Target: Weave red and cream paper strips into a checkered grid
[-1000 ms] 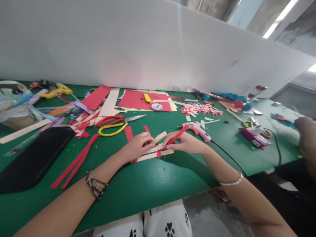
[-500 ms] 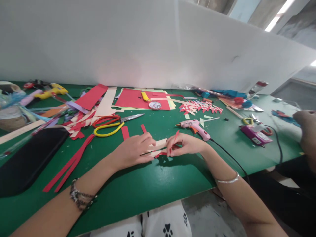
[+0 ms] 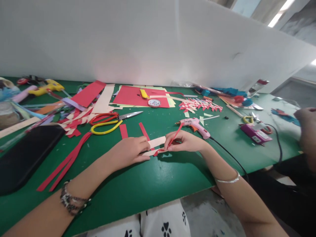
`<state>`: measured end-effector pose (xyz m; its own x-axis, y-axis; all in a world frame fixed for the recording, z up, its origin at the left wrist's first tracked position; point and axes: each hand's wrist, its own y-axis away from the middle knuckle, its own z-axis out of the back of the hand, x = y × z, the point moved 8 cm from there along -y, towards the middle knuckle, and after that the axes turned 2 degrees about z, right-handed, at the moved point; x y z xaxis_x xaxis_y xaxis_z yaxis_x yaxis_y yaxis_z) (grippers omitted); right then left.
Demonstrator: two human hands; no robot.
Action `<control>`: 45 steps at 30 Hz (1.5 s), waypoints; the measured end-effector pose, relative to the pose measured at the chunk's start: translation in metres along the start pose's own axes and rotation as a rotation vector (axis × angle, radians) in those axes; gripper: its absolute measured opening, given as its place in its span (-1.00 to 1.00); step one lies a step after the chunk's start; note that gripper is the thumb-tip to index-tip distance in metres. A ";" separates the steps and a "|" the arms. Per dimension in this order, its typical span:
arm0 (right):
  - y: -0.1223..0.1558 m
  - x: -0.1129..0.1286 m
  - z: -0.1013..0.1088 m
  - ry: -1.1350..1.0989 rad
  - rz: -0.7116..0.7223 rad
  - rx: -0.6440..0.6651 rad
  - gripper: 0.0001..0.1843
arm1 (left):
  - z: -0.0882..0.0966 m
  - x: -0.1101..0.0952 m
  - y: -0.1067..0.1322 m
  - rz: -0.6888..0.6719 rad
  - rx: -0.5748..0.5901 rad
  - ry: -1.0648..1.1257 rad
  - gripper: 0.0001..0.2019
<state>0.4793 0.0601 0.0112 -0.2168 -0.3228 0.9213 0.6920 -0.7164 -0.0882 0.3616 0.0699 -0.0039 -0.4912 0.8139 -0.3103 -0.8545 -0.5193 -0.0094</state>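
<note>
My right hand (image 3: 186,142) pinches a narrow red paper strip (image 3: 175,134), whose free end rises toward the pink glue gun. Cream paper strips (image 3: 157,142) lie between my hands, with red paper woven or folded around the nearer one; the exact crossing is too small to tell. With curled fingers, my left hand (image 3: 130,149) grips the left end of the cream strips against the table. Two red strips (image 3: 144,131) stick out beyond it, partly under my fingers. Just past my right hand lies the pink glue gun (image 3: 197,126).
Red-and-yellow-handled scissors (image 3: 106,123), long red strips (image 3: 67,164) and a black case (image 3: 29,158) lie left. Behind are red sheets (image 3: 128,95), a round watch face (image 3: 154,103) and woven red-and-white pieces (image 3: 202,105). Another person's hand (image 3: 307,121) is at the right edge.
The red strip in my right hand now shows a longer free end, pointing up and right. My left hand has shifted slightly left, exposing more of the cream strips.
</note>
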 end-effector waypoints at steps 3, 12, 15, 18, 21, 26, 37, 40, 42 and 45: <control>-0.001 0.001 0.000 0.047 0.006 0.008 -0.81 | 0.000 0.001 0.000 0.055 0.018 0.035 -0.80; 0.001 -0.002 0.000 0.077 -0.008 0.020 -0.82 | -0.003 0.010 0.001 0.208 0.024 0.201 -0.87; 0.001 -0.002 0.000 0.081 -0.017 0.026 -0.81 | -0.003 0.011 0.000 0.216 0.028 0.263 -0.87; 0.002 -0.002 0.000 0.085 -0.020 0.031 -0.79 | 0.001 0.010 0.000 0.192 0.012 0.280 -0.84; 0.002 -0.003 0.001 0.094 -0.025 0.027 -0.78 | 0.004 0.008 0.000 0.166 -0.016 0.245 -0.80; 0.000 -0.005 0.002 0.101 -0.032 0.007 -0.78 | 0.004 0.004 0.001 0.158 -0.045 0.113 -0.70; 0.001 -0.017 0.019 0.100 -0.134 -0.238 -0.84 | 0.010 0.002 0.004 0.184 -0.029 0.072 -0.66; -0.001 -0.021 0.021 0.096 -0.134 -0.298 -0.85 | 0.012 0.002 0.006 0.198 -0.019 0.082 -0.73; -0.004 -0.024 0.019 0.091 -0.133 -0.319 -0.85 | 0.012 0.002 0.007 0.207 -0.006 0.096 -0.77; -0.009 -0.027 0.014 0.091 -0.122 -0.326 -0.86 | 0.011 0.002 0.009 0.191 0.007 0.120 -0.83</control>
<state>0.4887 0.0837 -0.0076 -0.3548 -0.2656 0.8964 0.4042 -0.9082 -0.1091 0.3513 0.0700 0.0055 -0.6211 0.6636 -0.4169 -0.7492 -0.6589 0.0673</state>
